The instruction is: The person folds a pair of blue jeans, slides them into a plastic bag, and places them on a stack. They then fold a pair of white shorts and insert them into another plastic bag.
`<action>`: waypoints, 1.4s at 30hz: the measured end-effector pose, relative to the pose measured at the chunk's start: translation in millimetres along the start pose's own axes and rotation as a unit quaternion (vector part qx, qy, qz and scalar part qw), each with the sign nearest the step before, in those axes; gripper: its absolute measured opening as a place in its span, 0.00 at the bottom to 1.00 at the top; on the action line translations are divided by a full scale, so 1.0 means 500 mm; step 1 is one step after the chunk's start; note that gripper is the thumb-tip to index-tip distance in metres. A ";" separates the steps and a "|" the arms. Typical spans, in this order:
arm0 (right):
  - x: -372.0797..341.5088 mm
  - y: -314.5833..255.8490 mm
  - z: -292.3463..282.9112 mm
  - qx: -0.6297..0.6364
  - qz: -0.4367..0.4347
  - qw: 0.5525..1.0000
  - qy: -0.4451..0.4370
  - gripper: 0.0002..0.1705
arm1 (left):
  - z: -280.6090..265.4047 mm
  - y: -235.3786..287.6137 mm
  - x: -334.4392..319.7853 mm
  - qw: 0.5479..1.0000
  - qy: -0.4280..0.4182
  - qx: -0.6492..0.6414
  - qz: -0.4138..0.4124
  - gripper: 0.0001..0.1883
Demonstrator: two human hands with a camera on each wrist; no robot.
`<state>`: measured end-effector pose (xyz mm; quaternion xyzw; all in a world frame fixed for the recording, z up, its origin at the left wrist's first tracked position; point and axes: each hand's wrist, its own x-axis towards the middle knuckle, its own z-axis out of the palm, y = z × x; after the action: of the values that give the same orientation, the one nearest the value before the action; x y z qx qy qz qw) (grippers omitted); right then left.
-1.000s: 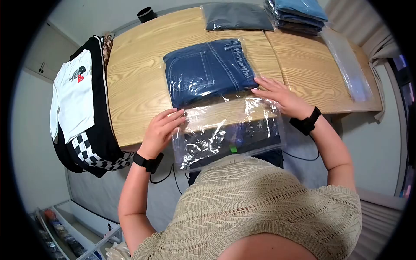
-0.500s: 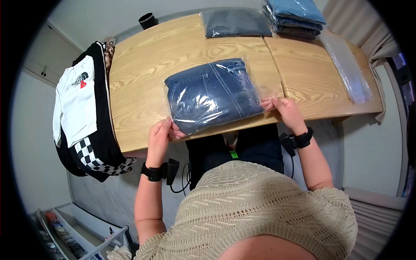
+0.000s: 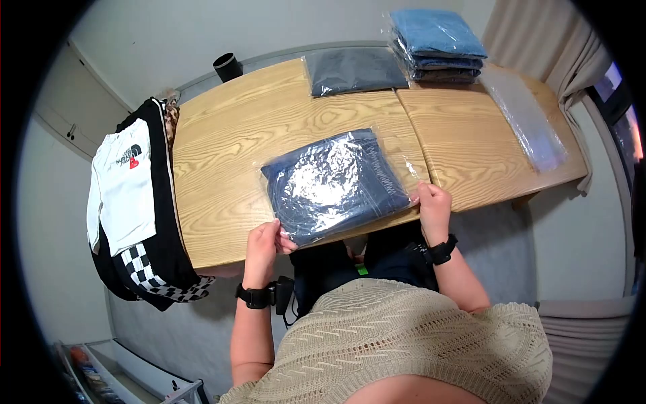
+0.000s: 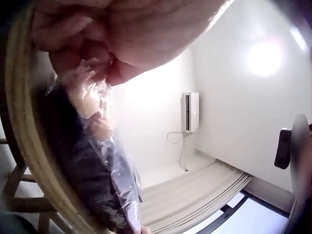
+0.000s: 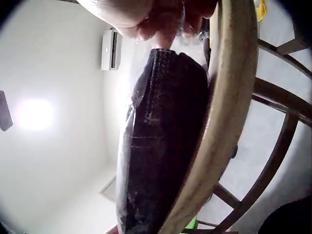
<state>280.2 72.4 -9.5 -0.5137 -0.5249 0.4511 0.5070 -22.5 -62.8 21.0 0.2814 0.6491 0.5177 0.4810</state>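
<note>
Folded blue jeans [image 3: 333,185] lie in a clear plastic bag at the front edge of the wooden table. My left hand [image 3: 264,244] pinches the bag's near left corner, and my right hand [image 3: 434,205] pinches its near right corner. In the left wrist view, fingers of the left hand [image 4: 97,44] hold crinkled plastic beside the dark denim [image 4: 78,151]. The right wrist view has the right hand [image 5: 151,17] gripping the bag at the end of the folded jeans [image 5: 165,131].
A flat bagged dark garment [image 3: 356,71] and a stack of bagged jeans [image 3: 441,40] are at the table's back. Clear empty bags [image 3: 525,121] lie at right. Clothes, including a white top [image 3: 124,185], hang at left. A black cup-like container [image 3: 227,67] stands behind.
The loose bag flap that hung over the near edge now lies over the jeans. Both hands moved from flat contact to pinching the corners, and the bag sits nearer the body.
</note>
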 end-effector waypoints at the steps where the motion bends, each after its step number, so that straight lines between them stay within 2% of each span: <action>1: 0.002 0.000 0.000 -0.002 -0.002 1.000 -0.001 0.16 | -0.001 0.001 0.003 1.000 0.000 -0.003 0.001 0.18; 3: -0.004 -0.004 0.014 0.054 -0.074 0.991 0.096 0.09 | -0.007 0.003 0.006 1.000 -0.010 -0.004 -0.029 0.18; 4: -0.019 -0.032 0.030 0.053 -0.073 0.991 0.096 0.09 | -0.007 0.005 0.005 0.999 -0.010 -0.004 -0.030 0.18; 6: -0.067 -0.094 0.061 -0.052 -0.315 0.944 0.086 0.13 | -0.007 0.008 0.002 0.999 -0.014 0.011 -0.027 0.18; 7: -0.089 -0.104 0.070 -0.110 -0.334 0.936 -0.018 0.16 | -0.008 0.007 0.002 0.999 -0.015 0.011 -0.030 0.18; 8: -0.094 -0.122 0.082 -0.232 -0.407 0.879 -0.094 0.19 | -0.010 0.005 0.004 0.999 -0.014 0.016 -0.028 0.18; 9: -0.103 -0.127 0.108 -0.294 -0.415 0.850 -0.140 0.22 | -0.010 0.004 0.005 0.999 -0.013 0.020 -0.026 0.18; 11: -0.104 -0.140 0.151 -0.371 -0.422 0.814 -0.149 0.24 | -0.005 0.001 0.003 1.000 -0.010 -0.001 -0.027 0.17; 13: -0.082 -0.121 0.172 -0.411 -0.412 0.800 -0.147 0.25 | -0.008 -0.002 -0.001 0.999 -0.001 -0.022 -0.029 0.17; 16: -0.058 -0.102 0.173 -0.374 -0.402 0.820 -0.159 0.23 | -0.025 -0.016 -0.012 0.999 0.019 -0.018 -0.028 0.14; 18: -0.053 -0.100 0.176 -0.367 -0.402 0.824 -0.156 0.22 | -0.029 -0.042 -0.014 0.981 0.148 0.049 0.112 0.08; 19: -0.054 -0.102 0.177 -0.372 -0.406 0.821 -0.152 0.22 | -0.011 -0.018 -0.025 0.981 0.148 0.051 0.111 0.08; 20: -0.056 -0.102 0.175 -0.378 -0.409 0.817 -0.150 0.22 | 0.012 0.009 -0.041 0.920 0.198 0.177 0.289 0.05; 21: -0.056 -0.102 0.175 -0.380 -0.406 0.817 -0.154 0.22 | 0.034 0.039 -0.054 0.810 0.237 0.292 0.450 0.06; 23: -0.049 -0.101 0.183 -0.386 -0.415 0.810 -0.151 0.22 | 0.061 0.083 -0.046 0.815 0.013 0.360 0.454 0.15; 25: -0.031 -0.096 0.185 -0.392 -0.407 0.807 -0.170 0.24 | 0.094 0.115 -0.012 0.730 -0.078 0.489 0.472 0.21; 28: 0.007 -0.103 0.162 -0.405 -0.404 0.784 -0.241 0.25 | 0.082 0.084 0.040 0.642 -0.075 0.646 0.407 0.30; 32: 0.041 -0.104 0.131 -0.432 -0.369 0.771 -0.288 0.27 | 0.076 0.062 0.053 0.652 -0.056 0.634 0.411 0.31; 34: 0.044 -0.097 0.134 -0.428 -0.352 0.774 -0.307 0.27 | 0.074 0.065 0.054 0.686 -0.092 0.625 0.362 0.32; 42: 0.053 -0.101 0.140 -0.417 -0.293 0.786 -0.349 0.27 | 0.072 0.061 0.071 0.730 -0.132 0.589 0.319 0.32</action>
<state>207.6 98.7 36.9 -0.3045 -0.9283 0.1665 0.1333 -6.9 -8.2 37.8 0.7646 0.6258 0.1118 0.1063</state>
